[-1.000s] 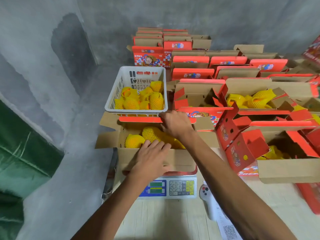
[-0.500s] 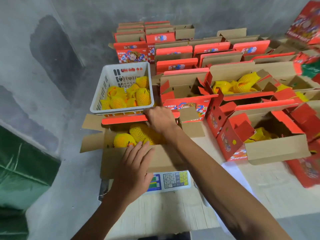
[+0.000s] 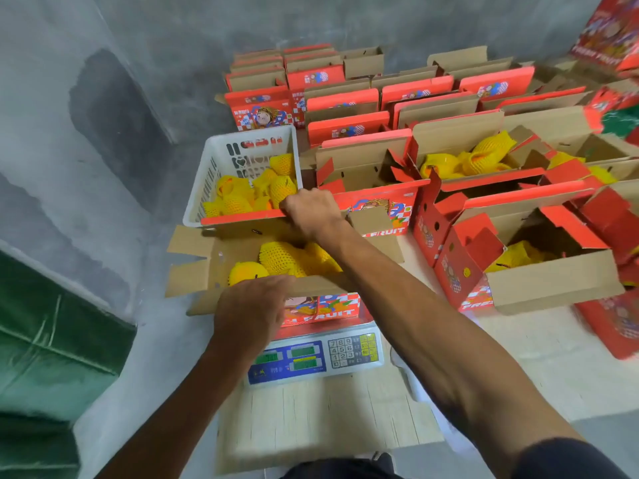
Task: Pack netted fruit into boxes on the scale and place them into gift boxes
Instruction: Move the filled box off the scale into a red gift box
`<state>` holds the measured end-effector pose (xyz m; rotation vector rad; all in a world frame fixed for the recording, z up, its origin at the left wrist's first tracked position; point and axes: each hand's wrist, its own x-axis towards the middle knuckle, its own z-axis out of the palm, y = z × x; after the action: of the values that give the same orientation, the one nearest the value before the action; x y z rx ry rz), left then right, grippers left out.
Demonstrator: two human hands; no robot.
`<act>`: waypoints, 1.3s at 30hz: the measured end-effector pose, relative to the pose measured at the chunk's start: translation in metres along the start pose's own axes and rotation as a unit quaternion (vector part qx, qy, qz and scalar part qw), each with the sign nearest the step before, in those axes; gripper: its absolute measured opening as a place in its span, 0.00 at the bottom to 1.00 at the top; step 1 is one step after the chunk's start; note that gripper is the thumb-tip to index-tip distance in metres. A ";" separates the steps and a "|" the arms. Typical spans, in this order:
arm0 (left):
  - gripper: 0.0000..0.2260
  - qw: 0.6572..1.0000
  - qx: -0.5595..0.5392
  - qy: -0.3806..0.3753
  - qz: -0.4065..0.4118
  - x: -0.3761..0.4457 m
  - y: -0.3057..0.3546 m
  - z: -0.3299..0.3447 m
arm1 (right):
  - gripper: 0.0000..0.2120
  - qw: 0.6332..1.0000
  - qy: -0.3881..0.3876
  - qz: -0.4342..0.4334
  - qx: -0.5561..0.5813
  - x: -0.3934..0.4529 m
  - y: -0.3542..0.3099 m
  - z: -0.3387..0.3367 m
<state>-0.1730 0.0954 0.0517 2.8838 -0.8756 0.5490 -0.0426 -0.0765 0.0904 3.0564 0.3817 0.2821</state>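
The open gift box [image 3: 242, 292] sits on the scale [image 3: 318, 357] at the near left of the bench [image 3: 345, 409], holding several netted fruit [image 3: 280, 259].

Left hand [image 3: 250, 309]: fingers spread and laid flat over the near flap and wall of the box, pressing, not curled.

Right hand [image 3: 311, 210]: reaches over the fruit and grips the red far flap [image 3: 242, 216], fingers curled round its edge.

Handling judgement: with fruit loaded, the box is probably moderately heavy. The corrugated card is fairly stiff in the walls but the flaps will fold under load, so they are poor lifting points. Support under the base or against opposite walls is advised. The foam netting is soft and cushions the fruit, though the fruit can still bruise if dropped.

Clearance: the white plastic basket [image 3: 242, 160] stands directly behind the box, touching or nearly so. Open gift boxes [image 3: 536, 281] crowd the right side, near the scale. On the left the bench edge is close, with a drop to the floor. The near bench surface offers the most room.
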 end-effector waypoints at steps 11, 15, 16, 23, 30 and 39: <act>0.21 0.975 -0.073 0.023 0.208 0.078 -0.008 -0.056 | 0.16 0.988 0.006 0.151 0.036 -0.039 0.098 -0.080; 0.23 0.954 -0.106 0.019 0.279 0.113 0.000 -0.052 | 0.16 0.969 0.010 0.243 0.052 -0.071 0.137 -0.097; 0.24 0.949 -0.116 0.010 0.294 0.122 0.003 -0.048 | 0.15 0.963 0.007 0.264 0.060 -0.080 0.146 -0.098; 0.24 0.933 -0.136 -0.030 0.332 0.163 0.033 -0.010 | 0.12 0.916 -0.007 0.387 0.110 -0.148 0.176 -0.071; 0.16 0.937 -0.139 -0.119 0.297 0.187 0.051 0.032 | 0.10 0.892 -0.011 0.435 0.123 -0.175 0.178 -0.020; 0.11 0.950 -0.167 -0.134 0.225 0.213 0.050 0.065 | 0.12 0.889 -0.019 0.437 0.134 -0.149 0.191 0.019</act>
<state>-0.0154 -0.0690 0.0662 2.4817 -1.5192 0.0151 -0.1350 -0.2993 0.0591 3.2594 -1.0792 0.1958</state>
